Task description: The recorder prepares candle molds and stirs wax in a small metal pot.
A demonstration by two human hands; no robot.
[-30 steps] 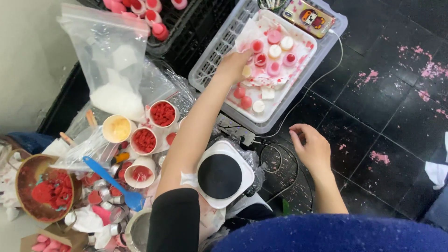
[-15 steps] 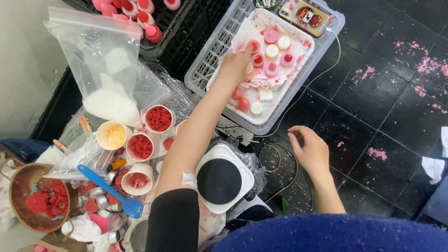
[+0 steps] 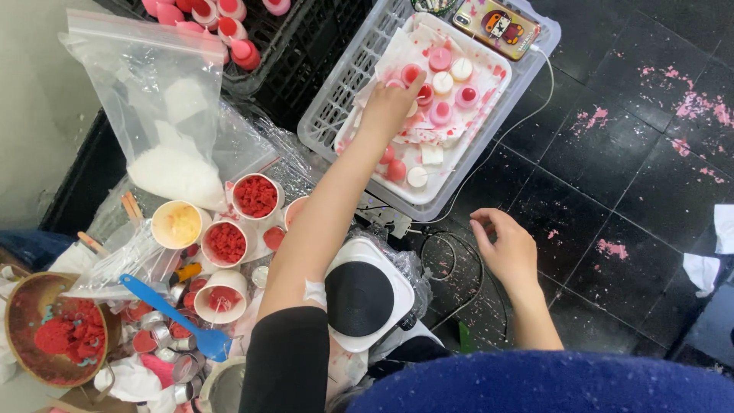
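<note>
Black floor tiles (image 3: 612,176), spattered with pink, lie under everything we see. We count one white slotted basket (image 3: 336,107) on the floor, lined with stained white paper, and in it about ten small round candles (image 3: 440,113): some are pink, some white, and a couple show a red centre. They sit close together in loose rows on the paper, most of them upright. Our left hand (image 3: 390,103) reaches into the basket, its fingers curled down among the candles at the paper's left edge; we cannot tell whether its grip has closed on one. Our right hand (image 3: 508,248) rests low over the floor beside a thin black cable (image 3: 447,260), fingers loosely bent and holding nothing.

One phone (image 3: 497,23) with a bright case lies on the basket's far corner. Left of our arm we count four paper cups: three hold red crumbled wax (image 3: 254,196) and one is yellow inside (image 3: 176,223). One clear bag of white granules (image 3: 164,145) stands behind them. One blue spatula (image 3: 172,313) lies across the clutter, one brown bowl (image 3: 23,306) holds red lumps, and one white hot plate (image 3: 359,298) with a black disc sits near our body.
</note>
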